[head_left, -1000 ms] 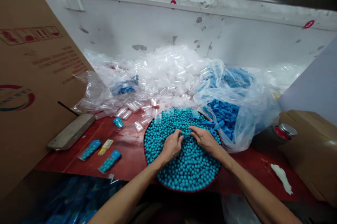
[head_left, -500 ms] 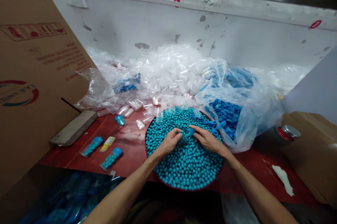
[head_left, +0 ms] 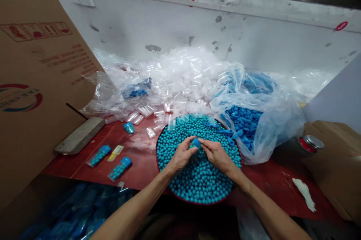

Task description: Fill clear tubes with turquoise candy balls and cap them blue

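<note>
Head view shows me two bare hands meeting over the middle of a round, red-rimmed tray (head_left: 156, 153). Between their fingertips sits a small blue-topped piece (head_left: 196, 142), above the teal beads (head_left: 201, 180). The left hand (head_left: 181, 154) has thumb and fingers closed around it; the right hand (head_left: 216, 153) brings its fingertips against the right side, and I cannot tell whether they pinch or merely press. Fingers hide the lower part, so I can't confirm any beads inside, and I judge this one unfinished.

Left of the fingers, and nearer me, two bead-filled containers (head_left: 120, 169) lie capped in blue on the red table (head_left: 135, 175); both look complete to me. Another blue-topped container (head_left: 129, 128) sits farther left, its fill less clear.

Much seems left: beads fill the tray all around under the fingers, a heap of clear plastic pieces (head_left: 191, 73) lies beyond them, and many loose blue parts (head_left: 243, 121) spill from a bag (head_left: 266, 138) to their right. I'd call it early relative to that stock.
</note>
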### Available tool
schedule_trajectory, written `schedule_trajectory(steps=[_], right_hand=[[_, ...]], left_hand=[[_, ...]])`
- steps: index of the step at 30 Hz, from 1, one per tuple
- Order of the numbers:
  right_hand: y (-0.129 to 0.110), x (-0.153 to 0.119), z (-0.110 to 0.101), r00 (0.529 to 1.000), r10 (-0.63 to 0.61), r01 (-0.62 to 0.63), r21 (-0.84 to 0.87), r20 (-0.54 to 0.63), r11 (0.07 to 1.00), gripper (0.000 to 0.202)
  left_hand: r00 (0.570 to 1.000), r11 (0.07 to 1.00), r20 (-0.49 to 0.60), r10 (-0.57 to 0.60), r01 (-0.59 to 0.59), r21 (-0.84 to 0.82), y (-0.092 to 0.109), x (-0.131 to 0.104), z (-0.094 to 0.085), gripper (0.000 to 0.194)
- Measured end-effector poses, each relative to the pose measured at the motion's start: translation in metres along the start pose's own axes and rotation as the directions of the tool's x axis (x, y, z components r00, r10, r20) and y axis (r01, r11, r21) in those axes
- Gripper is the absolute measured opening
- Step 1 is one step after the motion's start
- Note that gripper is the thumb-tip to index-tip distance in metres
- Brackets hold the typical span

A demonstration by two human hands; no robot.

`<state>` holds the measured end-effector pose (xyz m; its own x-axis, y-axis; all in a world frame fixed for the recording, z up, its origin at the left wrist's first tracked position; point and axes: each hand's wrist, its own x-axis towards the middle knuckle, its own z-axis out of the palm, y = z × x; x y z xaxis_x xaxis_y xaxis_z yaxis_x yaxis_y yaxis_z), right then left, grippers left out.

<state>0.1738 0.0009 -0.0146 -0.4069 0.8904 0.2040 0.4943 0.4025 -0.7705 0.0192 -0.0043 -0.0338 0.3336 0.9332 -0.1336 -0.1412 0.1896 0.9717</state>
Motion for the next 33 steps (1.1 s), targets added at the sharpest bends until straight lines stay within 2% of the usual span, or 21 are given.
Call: schedule_trajectory(steps=[3, 7, 11, 14, 16, 19, 21, 23, 25, 27, 29, 33], right_hand=[[-0.002, -0.004, -0.001, 0.997, -0.061, 0.065, -0.083, 0.048, 0.994, 0.029], [-0.004, -0.006, -0.008, 0.986, -0.112, 0.126, -0.110, 0.127, 0.986, 0.027], [0.000, -0.009, -0.006, 0.978, -0.143, 0.166, -0.152, 0.153, 0.974, 0.025], [0.004, -0.012, 0.000, 0.980, -0.136, 0.159, -0.153, 0.148, 0.975, 0.027], [0.003, -0.014, 0.001, 0.988, -0.113, 0.124, -0.100, 0.108, 0.987, 0.030], [-0.002, -0.013, -0.005, 0.997, 0.017, -0.027, 0.154, 0.069, 0.988, 0.036], [-0.005, -0.010, -0.010, 0.986, 0.145, -0.168, 0.404, 0.088, 0.899, 0.036], [-0.005, -0.007, -0.012, 0.962, 0.253, -0.265, 0.592, 0.106, 0.761, 0.037], [-0.006, -0.004, -0.011, 0.938, 0.339, -0.300, 0.671, 0.077, 0.678, 0.042], [-0.008, -0.003, -0.008, 0.911, 0.412, -0.302, 0.694, 0.009, 0.654, 0.043], [-0.011, -0.003, -0.008, 0.902, 0.432, -0.278, 0.735, -0.023, 0.619, 0.040], [-0.014, -0.006, -0.013, 0.937, 0.312, -0.296, 0.834, 0.158, 0.466, 0.034]], left_hand=[[1.000, 1.000, -0.019, -0.016, 0.016, 0.010, -0.002, -0.005, 0.003, 0.052], [0.998, 0.997, -0.063, 0.012, -0.007, 0.073, 0.004, -0.009, 0.005, 0.037], [0.996, 0.994, -0.083, 0.022, -0.013, 0.104, 0.008, -0.012, 0.012, 0.028], [0.986, 0.994, -0.167, 0.024, -0.005, 0.113, 0.004, -0.013, 0.017, 0.027], [0.981, 0.997, -0.194, 0.027, -0.012, 0.079, 0.003, -0.012, 0.018, 0.030], [0.995, 1.000, -0.102, 0.006, -0.009, -0.028, 0.006, -0.010, 0.013, 0.037], [1.000, 0.998, -0.019, -0.016, 0.015, -0.058, 0.010, -0.011, 0.009, 0.038], [0.999, 0.999, 0.033, -0.024, 0.025, -0.040, 0.014, -0.013, 0.006, 0.035], [0.998, 1.000, 0.056, -0.017, 0.017, -0.008, 0.017, -0.017, 0.006, 0.032], [0.998, 1.000, 0.059, -0.010, 0.009, 0.018, 0.018, -0.019, 0.008, 0.030], [0.999, 1.000, 0.038, -0.007, 0.007, 0.006, 0.019, -0.019, 0.008, 0.029], [1.000, 0.998, 0.006, -0.014, 0.015, -0.059, 0.019, -0.019, 0.002, 0.029]])
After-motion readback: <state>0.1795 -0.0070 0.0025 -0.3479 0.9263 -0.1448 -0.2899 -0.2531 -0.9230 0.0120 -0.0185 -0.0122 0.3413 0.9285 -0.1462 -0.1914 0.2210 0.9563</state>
